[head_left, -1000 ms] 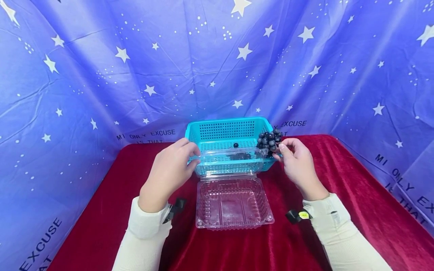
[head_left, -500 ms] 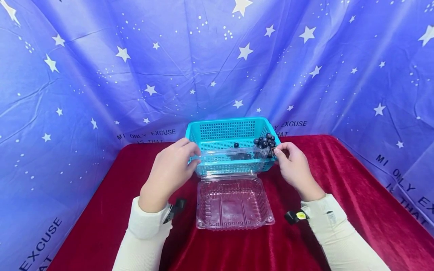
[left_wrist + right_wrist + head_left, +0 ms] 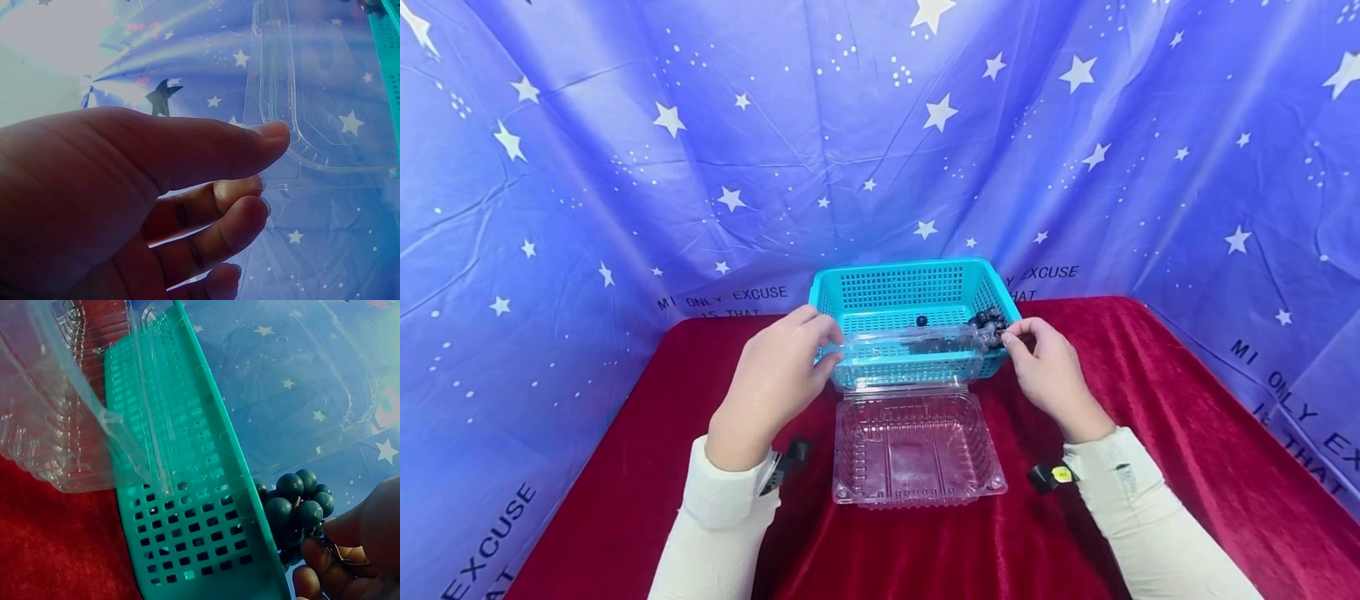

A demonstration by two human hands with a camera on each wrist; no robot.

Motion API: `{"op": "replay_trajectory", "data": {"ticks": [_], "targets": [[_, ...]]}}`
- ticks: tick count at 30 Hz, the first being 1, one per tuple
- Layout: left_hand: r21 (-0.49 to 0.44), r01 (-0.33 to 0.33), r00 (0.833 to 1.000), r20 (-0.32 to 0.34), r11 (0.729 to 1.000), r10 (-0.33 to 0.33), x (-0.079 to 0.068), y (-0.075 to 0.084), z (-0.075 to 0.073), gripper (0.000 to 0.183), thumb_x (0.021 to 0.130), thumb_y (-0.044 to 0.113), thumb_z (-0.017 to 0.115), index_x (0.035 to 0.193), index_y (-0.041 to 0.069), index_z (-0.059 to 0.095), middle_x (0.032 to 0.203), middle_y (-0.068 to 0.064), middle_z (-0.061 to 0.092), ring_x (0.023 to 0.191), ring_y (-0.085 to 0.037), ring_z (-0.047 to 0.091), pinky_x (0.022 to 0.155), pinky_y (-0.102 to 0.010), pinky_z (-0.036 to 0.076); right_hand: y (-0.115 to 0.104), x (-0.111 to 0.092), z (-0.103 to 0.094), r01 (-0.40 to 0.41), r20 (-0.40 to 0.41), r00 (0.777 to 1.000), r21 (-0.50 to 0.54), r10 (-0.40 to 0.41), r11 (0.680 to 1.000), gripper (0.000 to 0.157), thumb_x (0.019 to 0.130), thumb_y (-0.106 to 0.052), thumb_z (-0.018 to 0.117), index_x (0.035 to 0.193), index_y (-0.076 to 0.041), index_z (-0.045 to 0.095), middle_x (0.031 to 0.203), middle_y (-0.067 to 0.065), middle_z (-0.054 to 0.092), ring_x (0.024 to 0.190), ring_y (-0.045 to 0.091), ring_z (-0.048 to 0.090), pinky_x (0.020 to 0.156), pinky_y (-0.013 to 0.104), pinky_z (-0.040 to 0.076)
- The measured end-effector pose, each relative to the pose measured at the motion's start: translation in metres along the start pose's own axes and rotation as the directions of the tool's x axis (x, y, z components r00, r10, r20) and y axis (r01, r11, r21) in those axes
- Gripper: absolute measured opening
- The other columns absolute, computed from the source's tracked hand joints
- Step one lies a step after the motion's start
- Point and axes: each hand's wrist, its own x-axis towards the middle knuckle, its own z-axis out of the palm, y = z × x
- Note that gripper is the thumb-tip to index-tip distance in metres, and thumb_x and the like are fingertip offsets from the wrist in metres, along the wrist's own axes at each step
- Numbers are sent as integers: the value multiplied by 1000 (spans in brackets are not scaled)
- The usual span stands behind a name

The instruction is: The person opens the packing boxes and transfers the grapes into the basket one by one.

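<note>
A clear plastic clamshell container (image 3: pixel 917 479) stands with its lid (image 3: pixel 325 167) raised and leaning against the basket's near side. My left hand (image 3: pixel 778 379) pinches the lid's left edge, thumb on one face and fingers behind. At the turquoise basket's (image 3: pixel 887 267) right end, my right hand (image 3: pixel 1052 375) pinches the stem of a bunch of dark grapes (image 3: pixel 290 509). The bunch hangs low inside the basket, partly behind the lid in the head view. More dark fruit shows dimly through the lid, and one loose grape (image 3: pixel 922 321) lies on the basket floor.
A dark red velvet cloth (image 3: pixel 917 550) covers the table under the container and basket. Behind hangs a blue star-printed curtain (image 3: pixel 820 142). Small black devices are strapped at both wrists, over light sleeves (image 3: pixel 722 508).
My right hand has moved slightly left and down, lowering the grapes from above the basket's right rim into the basket. The left hand and the lid stay where they were.
</note>
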Motion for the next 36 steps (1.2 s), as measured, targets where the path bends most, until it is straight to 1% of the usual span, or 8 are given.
{"op": "replay_trajectory", "data": {"ticks": [5,10,16,21,25,28,32,36], "targets": [[-1,0,1000,-3,1000,0,0,0,0,18,77,15,77,91,20,67,88,8,60,77,-10,63,61,-28,51,3,1,2,21,-20,1000,-24,-22,999,15,94,-20,56,103,-9,62,90,7,65,75,20,55,69,32,42],[-2,-1,1000,-5,1000,1,0,0,0,18,77,15,77,91,20,67,88,8,60,78,-10,63,61,-28,51,6,1,3,51,-40,998,-55,-53,997,14,92,-16,57,103,-10,64,87,5,65,76,19,56,71,33,42],[-1,3,1000,-3,1000,-3,0,0,0,19,76,15,78,91,20,67,88,8,60,78,-10,63,61,-28,51,10,2,6,129,-45,990,-112,-135,985,18,89,-15,62,105,-9,66,92,7,64,83,22,59,76,40,44],[-2,6,1000,-1,1000,-6,0,0,0,19,77,15,78,92,21,67,88,8,60,78,-9,63,60,-28,51,11,0,9,191,1,981,-179,-193,965,20,88,-20,65,101,-6,70,99,11,64,92,30,56,83,47,41],[0,7,1000,3,1000,-7,0,0,1,19,77,15,77,92,21,67,88,8,59,78,-10,63,61,-28,51,12,-1,10,206,17,978,-205,-207,957,20,88,-24,66,99,-8,72,102,12,65,98,33,55,88,49,39],[3,4,1000,0,1000,-4,0,0,1,19,77,15,77,92,21,67,87,8,59,78,-10,63,62,-28,52,13,-1,12,198,15,980,-228,-200,953,24,87,-32,68,97,-11,73,102,11,65,97,33,54,86,48,40],[3,5,1000,-1,1000,-5,0,0,2,19,77,15,78,91,20,67,87,7,59,77,-10,63,62,-28,52,17,-1,15,192,20,981,-270,-194,944,37,85,-45,67,96,-10,72,102,10,63,95,33,52,82,48,41],[2,3,1000,0,1000,-3,0,0,2,19,77,15,78,91,20,68,87,7,60,77,-10,63,62,-28,52,20,0,17,204,33,978,-298,-204,932,42,87,-49,63,95,-8,70,101,9,60,94,32,48,81,44,39]]}}
